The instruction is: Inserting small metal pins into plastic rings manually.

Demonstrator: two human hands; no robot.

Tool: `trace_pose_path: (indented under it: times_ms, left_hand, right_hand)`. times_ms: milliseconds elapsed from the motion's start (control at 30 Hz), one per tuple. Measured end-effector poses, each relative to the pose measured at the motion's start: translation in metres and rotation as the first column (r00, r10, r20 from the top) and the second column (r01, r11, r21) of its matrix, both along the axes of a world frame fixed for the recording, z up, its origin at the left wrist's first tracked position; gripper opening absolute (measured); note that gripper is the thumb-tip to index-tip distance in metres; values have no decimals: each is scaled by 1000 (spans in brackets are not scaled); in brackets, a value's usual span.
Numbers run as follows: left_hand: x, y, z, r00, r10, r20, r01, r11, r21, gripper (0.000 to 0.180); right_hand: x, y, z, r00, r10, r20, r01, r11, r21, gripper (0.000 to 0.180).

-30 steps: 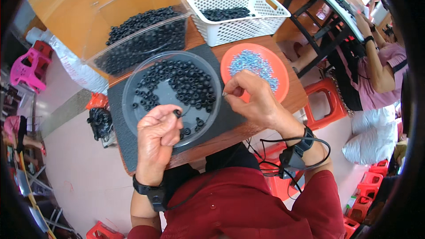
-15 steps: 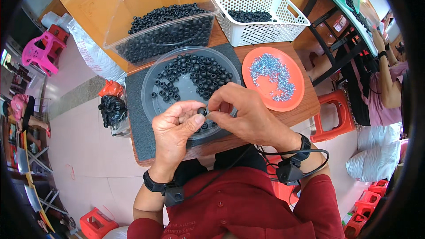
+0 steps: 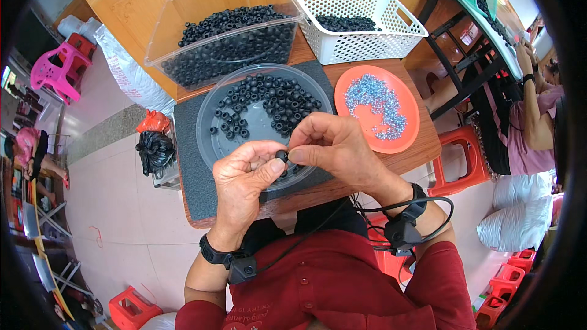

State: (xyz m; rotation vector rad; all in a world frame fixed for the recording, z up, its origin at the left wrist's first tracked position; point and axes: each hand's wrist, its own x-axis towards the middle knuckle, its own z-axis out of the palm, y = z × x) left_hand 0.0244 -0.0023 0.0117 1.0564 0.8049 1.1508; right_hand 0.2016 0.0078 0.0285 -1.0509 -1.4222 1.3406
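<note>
Between the thumb and fingers of my left hand (image 3: pixel 241 174) is a small black round piece with a hole, like a bead (image 3: pixel 282 155). My right hand (image 3: pixel 342 150) has thumb and forefinger pinched together against its right side. Whatever those fingertips hold is too small or hidden to name. Both hands are over the near edge of a clear round tub (image 3: pixel 259 123), where many similar black beads (image 3: pixel 292 107) lie loose. To the right, an orange plate (image 3: pixel 413 98) carries small shiny bluish-silver bits (image 3: pixel 373 95).
Behind the tub stand a clear rectangular bin (image 3: pixel 211 0) full of black beads and a white perforated basket (image 3: pixel 342 49) holding more. A dark mat (image 3: pixel 199 198) lies on the wooden table (image 3: pixel 422 140). A red stool (image 3: pixel 465 159) and another person (image 3: pixel 535 116) are on the right.
My right thumb and forefinger have closed in on the black bead from the right. My left hand keeps its hold, shifted very slightly right.
</note>
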Motion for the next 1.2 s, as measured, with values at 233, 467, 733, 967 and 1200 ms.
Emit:
trace_pose_path:
  times_ms: [233,467,733,967,1200]
  left_hand:
    - [0,-2,-4,998,63,-16,-62,996,62,18]
    - [-1,0,-4,996,25,83,-25,1000,-3,23]
    - [-8,18,-17,835,64,547,168,916,-363,18]
    - [-5,24,-23,798,186,573,132,874,-467,16]
    - [-3,22,-27,780,193,596,146,869,-473,16]
  right_hand:
    - [-8,-6,3,991,-67,114,49,987,154,10]
    - [-6,0,2,995,26,-93,-42,984,-172,13]
    - [-22,-5,-9,982,-181,55,172,977,129,10]
    - [-34,0,-23,854,-419,309,27,628,778,13]
    - [-47,-3,-34,796,-472,380,-54,570,820,24]
